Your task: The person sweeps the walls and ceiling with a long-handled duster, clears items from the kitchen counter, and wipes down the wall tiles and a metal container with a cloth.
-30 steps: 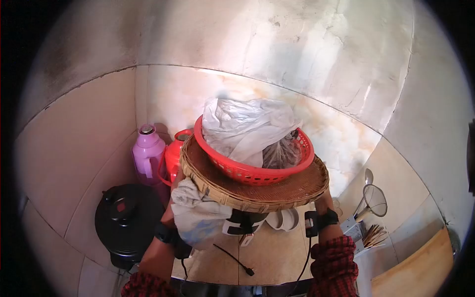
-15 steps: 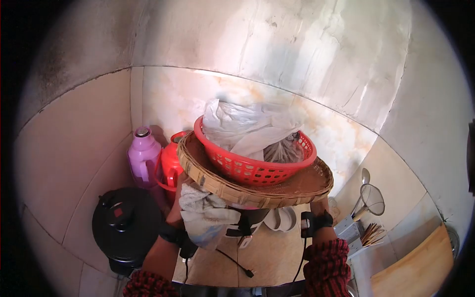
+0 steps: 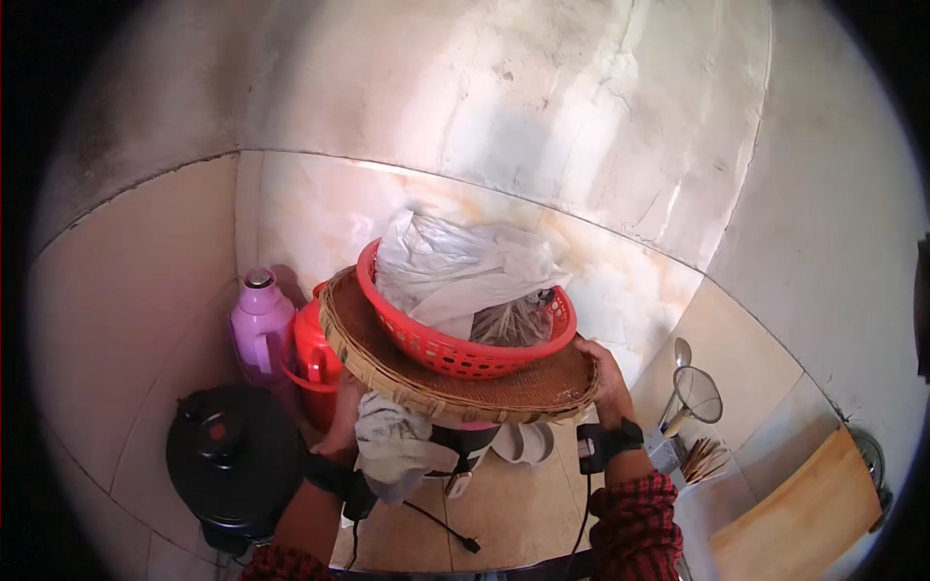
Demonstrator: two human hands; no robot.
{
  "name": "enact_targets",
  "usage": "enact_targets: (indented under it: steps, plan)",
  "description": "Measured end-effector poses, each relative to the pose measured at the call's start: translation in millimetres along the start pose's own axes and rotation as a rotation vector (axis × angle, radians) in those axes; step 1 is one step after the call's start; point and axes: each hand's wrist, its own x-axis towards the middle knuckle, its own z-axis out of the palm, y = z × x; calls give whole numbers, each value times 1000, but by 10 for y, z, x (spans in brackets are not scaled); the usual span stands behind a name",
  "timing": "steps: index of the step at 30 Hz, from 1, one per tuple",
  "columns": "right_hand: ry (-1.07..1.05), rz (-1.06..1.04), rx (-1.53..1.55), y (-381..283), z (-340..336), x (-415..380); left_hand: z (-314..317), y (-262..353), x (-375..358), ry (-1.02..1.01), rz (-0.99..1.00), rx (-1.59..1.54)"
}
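My right hand (image 3: 608,385) grips the right rim of a round woven bamboo tray (image 3: 572,382). At the tray's left side is my left hand (image 3: 346,412), closed at its edge, its fingers partly hidden beneath the rim. On the tray sits a red perforated plastic basket (image 3: 441,351). A crumpled white plastic bag (image 3: 455,271) and a clear bag with dark contents (image 3: 513,321) lie in the basket. The tray tilts down to the right. A greyish-white cloth (image 3: 392,436) hangs below it, beside my left hand. Under the tray, a dark pot-like appliance (image 3: 470,443) is mostly hidden.
A purple thermos (image 3: 262,334) and a red thermos (image 3: 312,344) stand at the left, behind a black lidded cooker (image 3: 232,465). A white dish (image 3: 523,443) and a cable plug (image 3: 470,544) are on the tiled counter (image 3: 509,513). Right are a strainer (image 3: 697,392), chopsticks (image 3: 702,460) and a wooden board (image 3: 799,508).
My view has shifted, so the scene sits lower and further left. My right hand now shows its fingers over the tray's right rim, where before it was lower and mostly hidden.
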Motion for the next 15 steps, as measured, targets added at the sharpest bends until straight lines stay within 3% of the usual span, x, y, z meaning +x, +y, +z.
enact_targets:
  steps: [4,8,13,15]
  plan:
    - [31,84,-71,-34,106,-144,28,39,-22,-15,8,25]
    - [10,-81,-107,-13,-55,-193,52,47,-43,-26,20,34]
    - [112,-275,-189,-368,320,-983,151,50,-159,-55,14,48]
    - [148,-315,-207,-448,180,-1324,220,74,-293,-79,-6,68]
